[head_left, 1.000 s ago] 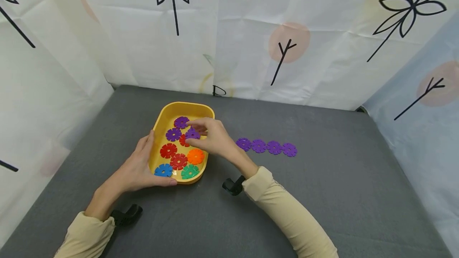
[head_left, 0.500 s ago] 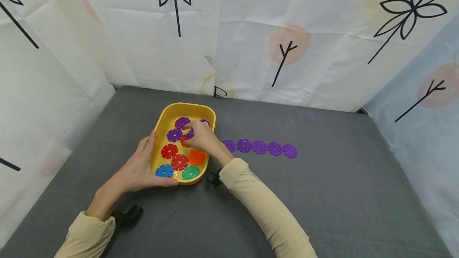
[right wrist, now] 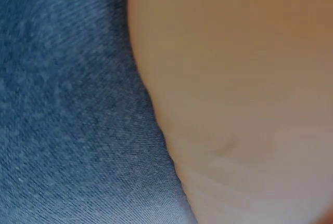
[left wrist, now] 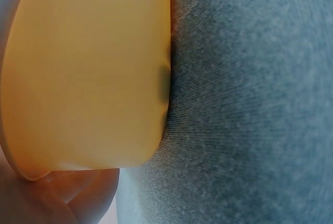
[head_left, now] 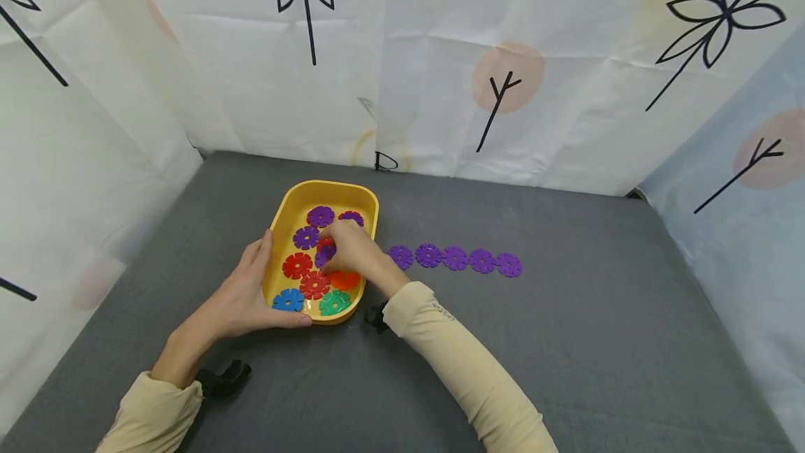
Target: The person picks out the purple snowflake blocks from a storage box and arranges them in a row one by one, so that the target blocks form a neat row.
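A yellow tray (head_left: 330, 191) holds several flower-shaped plastic discs. My left hand (head_left: 242, 299) grips it at the near left corner, fingers along the left side and thumb on the near rim. In the left wrist view, the tray wall (left wrist: 88, 73) stands close against the hand. My right hand (head_left: 357, 252) reaches inside and pinches a purple flower disc (head_left: 324, 256) between thumb and fingers. Around it lie purple discs (head_left: 306, 238), red discs (head_left: 297, 265), a partly covered orange disc (head_left: 344, 280), a blue disc (head_left: 288, 300) and a green disc (head_left: 335, 303). The right wrist view shows mostly palm.
To the right of the tray, several purple flower discs (head_left: 455, 258) lie in a row on the grey tabletop (head_left: 566, 341). Patterned white cloth (head_left: 434, 110) hangs behind and at both sides. A black wrist camera mount (head_left: 225, 379) sits below the left wrist.
My right hand has come down into the tray and shifted nearer, bringing the purple disc toward the near side. Its wrist uncovers another disc in the row. The left hand stays put.
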A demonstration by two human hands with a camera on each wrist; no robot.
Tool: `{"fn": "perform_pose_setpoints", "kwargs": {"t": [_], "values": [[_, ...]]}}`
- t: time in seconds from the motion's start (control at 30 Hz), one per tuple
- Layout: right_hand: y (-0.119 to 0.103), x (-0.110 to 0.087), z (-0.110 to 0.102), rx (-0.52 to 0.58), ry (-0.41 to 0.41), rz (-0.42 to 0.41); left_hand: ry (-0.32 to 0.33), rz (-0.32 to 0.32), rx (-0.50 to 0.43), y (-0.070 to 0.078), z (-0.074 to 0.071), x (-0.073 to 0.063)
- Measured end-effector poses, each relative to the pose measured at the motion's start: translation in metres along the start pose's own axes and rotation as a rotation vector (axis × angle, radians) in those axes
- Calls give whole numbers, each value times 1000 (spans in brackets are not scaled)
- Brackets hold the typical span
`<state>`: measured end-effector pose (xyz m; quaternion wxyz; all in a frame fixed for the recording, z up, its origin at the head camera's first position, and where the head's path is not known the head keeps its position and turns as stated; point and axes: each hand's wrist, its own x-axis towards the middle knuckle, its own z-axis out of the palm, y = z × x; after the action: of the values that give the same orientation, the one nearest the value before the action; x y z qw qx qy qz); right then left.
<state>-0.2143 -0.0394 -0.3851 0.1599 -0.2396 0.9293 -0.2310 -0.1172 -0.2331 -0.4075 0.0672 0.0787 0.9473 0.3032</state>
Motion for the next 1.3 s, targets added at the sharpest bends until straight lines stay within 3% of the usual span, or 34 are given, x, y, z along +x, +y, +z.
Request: {"fn": "perform_pose_setpoints", "kwargs": {"t": [0.2, 0.37, 0.6, 1.03, 1.3], "values": [[0, -2, 4, -125, 4, -50, 3, 6, 1, 0, 0, 0], [0, -3, 5, -141, 24, -60, 2, 3, -1, 0, 0, 0], [1, -4, 3, -100, 33, -67, 0, 5, -1, 0, -1, 2], [5, -2, -3, -17, -55, -84, -3, 0, -2, 0, -1, 2], [10, -2, -3, 29, -38, -164, -5, -3, 2, 0, -1, 1]]}}
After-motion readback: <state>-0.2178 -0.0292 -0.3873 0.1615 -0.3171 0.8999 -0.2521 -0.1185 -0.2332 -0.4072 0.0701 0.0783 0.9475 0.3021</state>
